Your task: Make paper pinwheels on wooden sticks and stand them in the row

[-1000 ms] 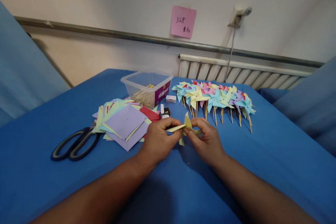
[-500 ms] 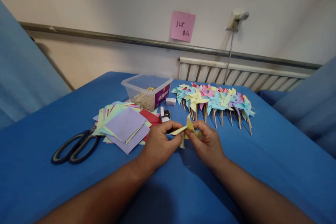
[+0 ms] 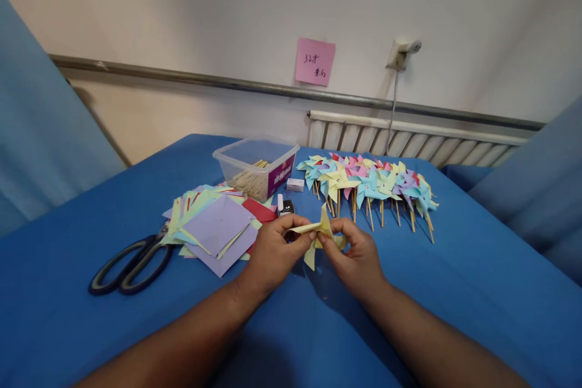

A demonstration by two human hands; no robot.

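Observation:
My left hand (image 3: 273, 251) and my right hand (image 3: 357, 257) meet above the blue-covered table (image 3: 454, 291), both pinched on a yellow paper pinwheel (image 3: 318, 233) with folded flaps. Left thumb and fingers grip one flap from the left; right fingers hold its centre from the right. Left of my hands lies a stack of coloured paper squares (image 3: 213, 224), purple on top. Behind my hands a row of finished pinwheels on wooden sticks (image 3: 368, 185) lies on the cloth.
Black scissors (image 3: 130, 264) lie at the left by the paper stack. A clear plastic box (image 3: 254, 167) with wooden sticks stands behind it, with a small white box (image 3: 295, 184) and a small black and white object (image 3: 284, 205) nearby. A pink note (image 3: 314, 62) hangs on the wall.
The view has tilted, so everything sits lower in frame. My hands stay pinched on the yellow pinwheel, and its flaps have shifted slightly between my fingers.

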